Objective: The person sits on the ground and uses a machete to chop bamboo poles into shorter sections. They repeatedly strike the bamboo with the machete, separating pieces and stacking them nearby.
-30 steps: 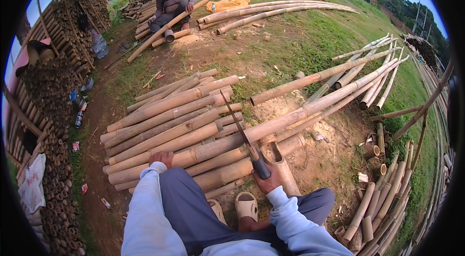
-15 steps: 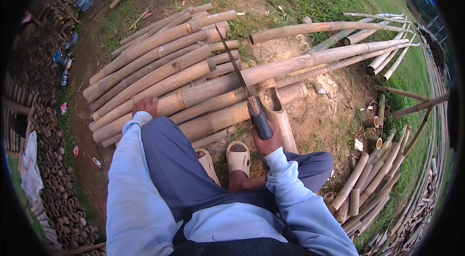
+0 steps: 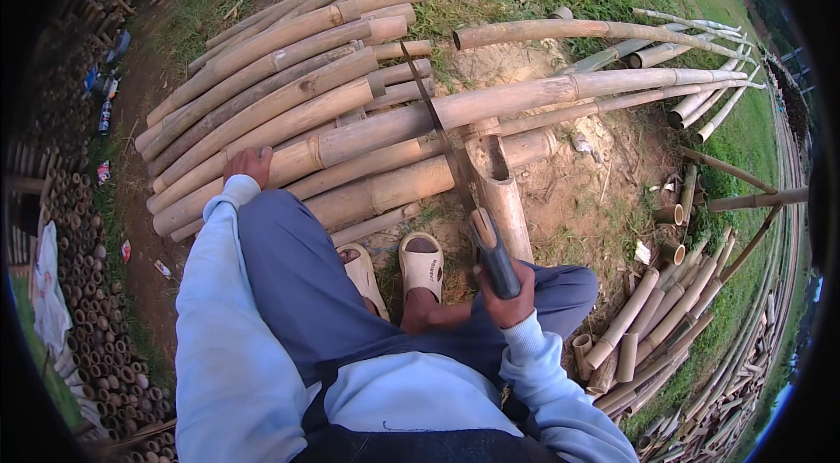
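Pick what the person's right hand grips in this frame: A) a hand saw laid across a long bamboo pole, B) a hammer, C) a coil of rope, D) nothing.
A: the right hand wraps the dark handle of a hand saw, whose thin blade crosses the long bamboo pole.

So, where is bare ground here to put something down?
Bare dirt lies right of the short upright bamboo stub, below the long bamboo pole. A thin gap shows by the sandal. The bamboo stack by the left hand is crowded.
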Demonstrator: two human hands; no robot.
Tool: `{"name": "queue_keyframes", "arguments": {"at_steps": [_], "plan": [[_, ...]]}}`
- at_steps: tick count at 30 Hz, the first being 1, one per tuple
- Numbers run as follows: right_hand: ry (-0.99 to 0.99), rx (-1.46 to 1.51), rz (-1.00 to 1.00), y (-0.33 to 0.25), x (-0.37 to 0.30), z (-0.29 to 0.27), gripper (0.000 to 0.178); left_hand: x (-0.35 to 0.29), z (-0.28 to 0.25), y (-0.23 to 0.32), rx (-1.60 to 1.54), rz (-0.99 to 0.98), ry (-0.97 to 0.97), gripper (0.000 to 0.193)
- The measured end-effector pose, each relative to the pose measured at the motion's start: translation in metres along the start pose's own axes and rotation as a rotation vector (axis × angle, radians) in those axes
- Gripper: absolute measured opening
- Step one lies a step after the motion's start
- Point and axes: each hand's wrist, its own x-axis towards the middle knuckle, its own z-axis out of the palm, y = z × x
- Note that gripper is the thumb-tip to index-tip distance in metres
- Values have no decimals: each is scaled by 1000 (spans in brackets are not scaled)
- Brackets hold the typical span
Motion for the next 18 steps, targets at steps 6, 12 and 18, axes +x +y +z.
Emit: {"name": "queue_keyframes", "arguments": {"at_steps": [6, 12, 18], "plan": [[-46, 34, -188, 46, 122, 54, 17, 12, 2, -3, 16, 10, 10, 62], [-51, 24, -157, 45, 96, 50, 23, 6, 5, -10, -23, 17, 38, 63], [-4, -6, -202, 62, 102, 59, 29, -4, -8, 3, -54, 31, 21, 58]]}}
